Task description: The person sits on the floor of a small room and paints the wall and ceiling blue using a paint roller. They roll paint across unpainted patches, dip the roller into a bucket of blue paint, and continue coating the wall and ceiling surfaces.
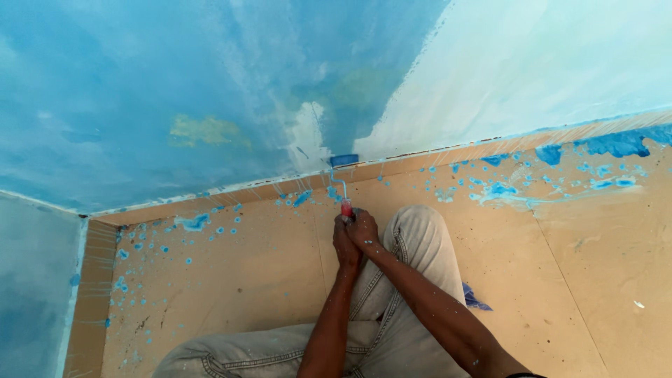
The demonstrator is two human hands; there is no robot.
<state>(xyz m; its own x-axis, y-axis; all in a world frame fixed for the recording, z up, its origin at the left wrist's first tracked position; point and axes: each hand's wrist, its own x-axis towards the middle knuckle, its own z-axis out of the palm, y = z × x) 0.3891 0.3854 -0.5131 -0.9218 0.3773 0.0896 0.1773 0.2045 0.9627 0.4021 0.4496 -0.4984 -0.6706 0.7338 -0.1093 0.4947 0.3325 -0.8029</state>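
Observation:
A small paint roller (344,160) with a blue-soaked sleeve presses against the bottom of the blue-painted wall (175,84), just above the skirting. Its wire frame runs down to a red handle (346,208). Both my hands grip that handle together: my left hand (346,246) lower, my right hand (364,228) wrapped over the top. My arms reach forward over my bent knees in pale grey trousers (413,245). The wall to the right of the roller is paler, whitish blue (532,63).
Tan board covers the floor (252,280), speckled with blue paint drips and a larger smear at the right (616,143). A wall corner stands at the far left (42,280). A blue scrap (474,299) lies beside my right leg.

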